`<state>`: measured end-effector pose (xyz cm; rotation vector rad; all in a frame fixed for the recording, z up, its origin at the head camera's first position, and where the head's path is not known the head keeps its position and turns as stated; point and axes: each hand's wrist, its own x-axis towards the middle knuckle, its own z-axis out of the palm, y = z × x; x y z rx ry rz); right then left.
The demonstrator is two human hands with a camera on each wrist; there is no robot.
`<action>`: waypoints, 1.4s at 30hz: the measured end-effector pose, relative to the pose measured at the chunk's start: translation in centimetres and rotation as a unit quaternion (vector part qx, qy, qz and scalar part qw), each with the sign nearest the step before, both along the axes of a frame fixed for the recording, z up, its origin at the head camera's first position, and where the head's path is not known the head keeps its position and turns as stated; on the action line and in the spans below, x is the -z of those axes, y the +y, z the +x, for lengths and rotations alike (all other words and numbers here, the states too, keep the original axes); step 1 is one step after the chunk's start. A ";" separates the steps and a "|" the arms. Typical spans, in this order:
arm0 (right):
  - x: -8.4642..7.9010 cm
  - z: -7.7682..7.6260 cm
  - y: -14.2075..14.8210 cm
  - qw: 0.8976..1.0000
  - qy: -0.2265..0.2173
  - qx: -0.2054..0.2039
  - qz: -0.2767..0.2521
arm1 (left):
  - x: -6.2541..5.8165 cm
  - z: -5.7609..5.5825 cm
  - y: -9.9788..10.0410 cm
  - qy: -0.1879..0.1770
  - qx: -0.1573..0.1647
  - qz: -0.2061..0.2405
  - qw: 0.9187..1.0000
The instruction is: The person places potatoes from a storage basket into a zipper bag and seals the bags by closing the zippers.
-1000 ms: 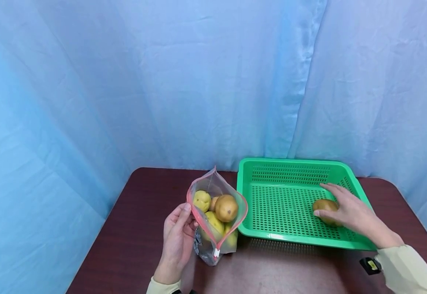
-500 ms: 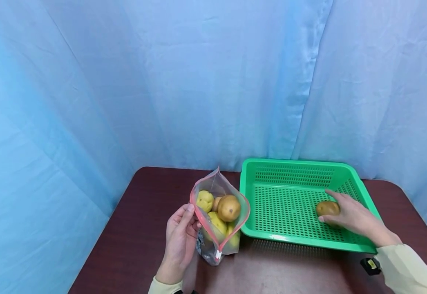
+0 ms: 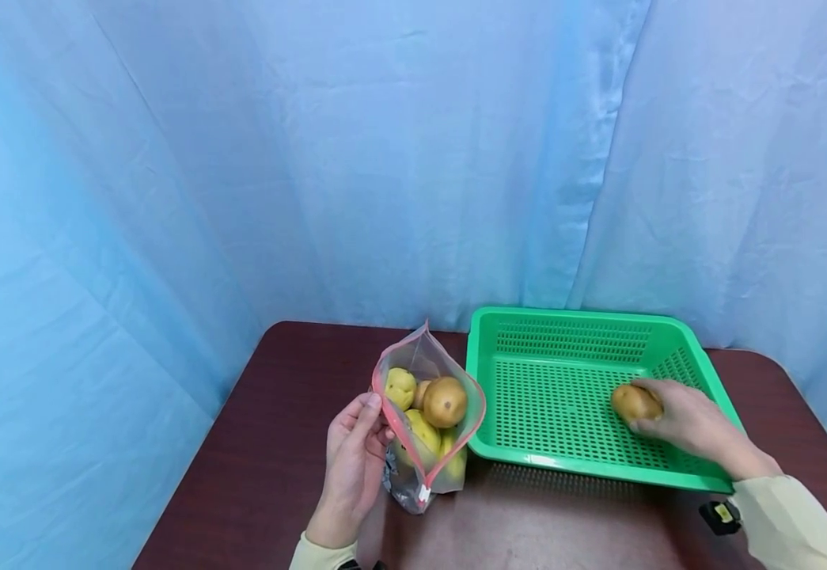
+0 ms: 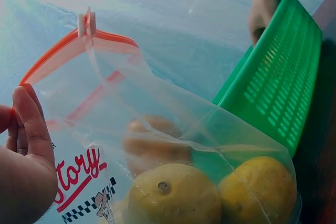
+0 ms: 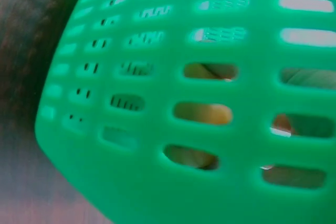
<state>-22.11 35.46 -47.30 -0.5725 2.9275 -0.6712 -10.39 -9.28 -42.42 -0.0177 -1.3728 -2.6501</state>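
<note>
My left hand (image 3: 354,463) pinches the pink-edged mouth of a clear slider bag (image 3: 413,350) between thumb and fingers. The bag stands open on the table, holding several yellow fruits (image 3: 422,431) and a round brown fruit (image 3: 445,402) on top. Red lettering shows on its side in the left wrist view. Inside the green basket (image 3: 584,469), my right hand (image 3: 694,421) grips an oval brown fruit (image 3: 632,402), thumb at the near side and fingers over the far side. The right wrist view sees this brown fruit (image 5: 205,113) only through slots in the basket wall.
The perforated basket stands right of the bag, near the table's back edge. Dark reddish-brown tabletop (image 3: 271,443) spreads to the left and front. Blue curtains (image 3: 399,158) hang behind and beside the table.
My right hand has closed its fingers round the brown fruit, which has turned slightly in the grip. My left hand keeps its pinch on the bag. The head view has shifted slightly.
</note>
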 end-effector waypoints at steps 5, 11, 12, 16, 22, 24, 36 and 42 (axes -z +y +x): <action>-0.9 0.5 0.1 1.000 0.004 0.013 -0.017 | -0.1 0.0 0.1 0.001 0.000 0.002 1.000; -2.4 1.7 -0.2 0.998 0.013 0.030 -0.044 | -0.1 0.0 0.2 0.003 0.002 0.002 1.000; -2.6 1.9 -0.3 0.998 0.018 0.032 -0.048 | -0.1 0.0 0.2 0.003 0.002 0.002 1.000; -3.4 2.8 -0.8 0.995 0.064 0.041 -0.063 | -0.1 -0.1 0.2 0.003 0.003 0.002 1.000; -4.2 4.0 -1.8 0.987 0.133 0.043 -0.081 | -0.1 -0.2 0.3 0.003 0.004 0.002 1.000; -4.5 4.5 -2.1 0.984 0.148 0.045 -0.088 | -0.1 -0.2 0.3 0.002 0.005 0.001 1.000; -7.0 7.3 -5.0 0.964 0.196 0.057 -0.169 | -0.2 -0.1 0.4 -0.003 0.006 -0.004 1.000; -8.1 8.2 -7.1 0.953 0.223 0.044 -0.201 | -0.2 -0.1 0.4 -0.004 -0.001 -0.002 1.000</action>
